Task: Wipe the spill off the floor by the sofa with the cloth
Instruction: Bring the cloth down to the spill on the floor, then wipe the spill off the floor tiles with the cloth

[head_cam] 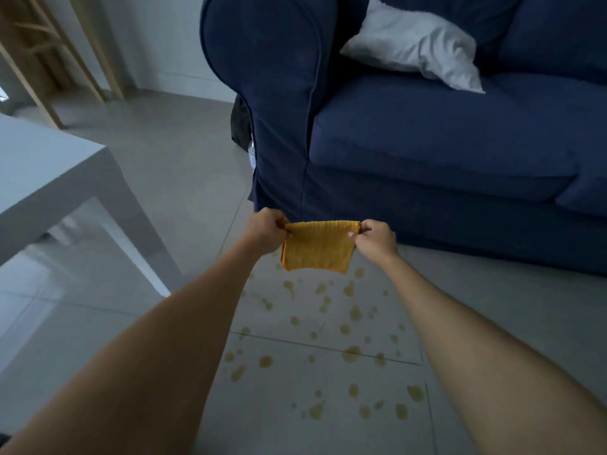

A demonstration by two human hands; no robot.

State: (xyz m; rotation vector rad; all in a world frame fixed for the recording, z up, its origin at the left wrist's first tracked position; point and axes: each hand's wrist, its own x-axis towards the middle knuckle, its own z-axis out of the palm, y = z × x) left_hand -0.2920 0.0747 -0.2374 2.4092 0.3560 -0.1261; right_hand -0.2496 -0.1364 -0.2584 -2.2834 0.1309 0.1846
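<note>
- At the left edge of the frame I see the grey table (49, 172), well apart from the mess, so it won't get in my way.
- Just left of centre, my left hand (266, 233) is pinched closed on the upper left corner of the cloth (317, 247).
- In the centre, the orange cloth hangs folded and taut between both hands, held in the air in front of the base of the sofa (427, 142) and not yet touching the floor (164, 159).
- Just right of centre, my right hand (374, 239) is pinched closed on the cloth's upper right corner.
- Below the cloth, across the lower centre and lower right of the frame, the spill (328, 339) lies as many scattered yellowish drops over several tiles; none look wiped.
- I judge the step in hand is getting the cloth ready to lay down. To do it well, I would lower it flat at the sofa end of the drops and pull toward me in overlapping passes, so the liquid gathers rather than smears toward the sofa's fabric skirt.
- Upper right, a white cushion (414, 47) sits on the seat, clear of all this.
</note>
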